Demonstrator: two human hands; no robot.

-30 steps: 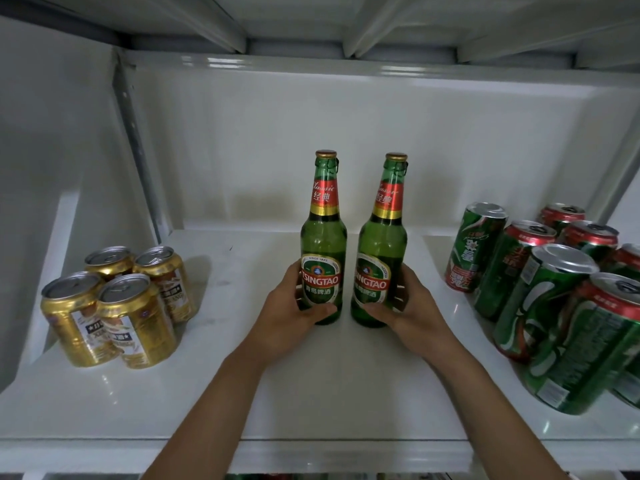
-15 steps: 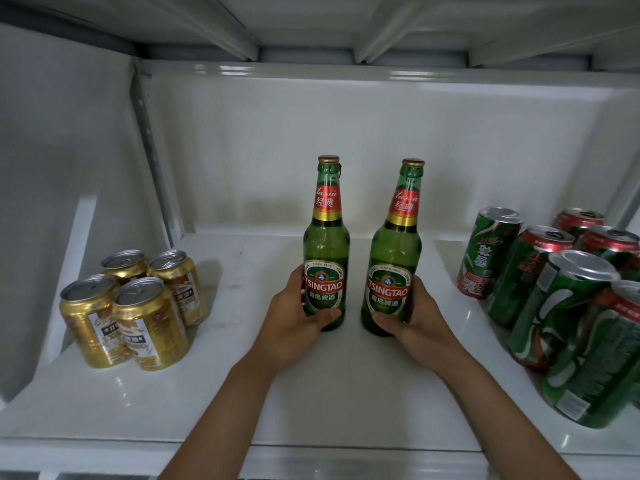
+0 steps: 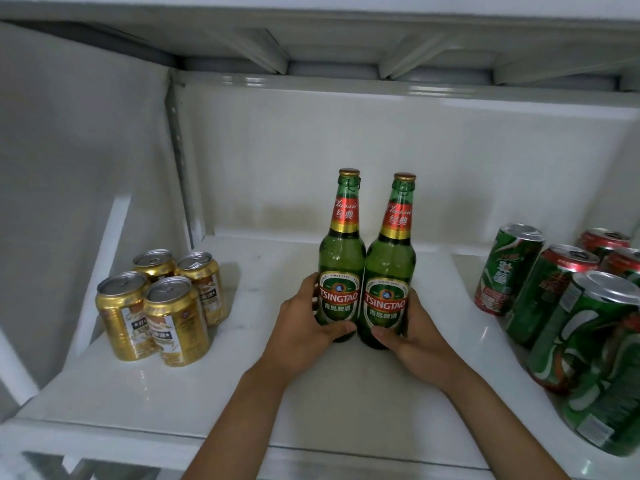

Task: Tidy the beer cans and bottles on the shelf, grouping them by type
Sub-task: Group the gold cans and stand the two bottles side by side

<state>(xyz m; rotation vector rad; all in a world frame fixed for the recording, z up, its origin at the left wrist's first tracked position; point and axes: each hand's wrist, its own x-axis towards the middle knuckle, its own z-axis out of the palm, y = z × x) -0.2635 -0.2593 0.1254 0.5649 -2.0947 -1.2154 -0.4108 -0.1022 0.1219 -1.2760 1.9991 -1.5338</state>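
Gripping low on both green bottles, the person has them standing upright, shoulder to shoulder, in the middle of the white shelf point(image 3: 346, 393). The left hand point(image 3: 304, 336) wraps its fingers round the left bottle point(image 3: 341, 271), thumb across the bottom edge of the label; the right hand point(image 3: 410, 336) curls the same way round the right bottle point(image 3: 389, 278). The two glass bodies look to be touching at the shoulders.

Off to the left, four gold cans point(image 3: 162, 306) sit in a tight cluster. Over on the right, the green cans point(image 3: 568, 306) with red-and-silver tops crowd together right up to the frame edge.

So the grouping looks nearly done, I'd say, with the bottles as the middle set. The risk now? Glass on glass: push them together too firmly and they could clink hard or one could rock. They are tall and narrow, held only near the base, so a careless release might tip one toward the cans. A sleeve-side swing of the right arm could also nudge that crowded green row.
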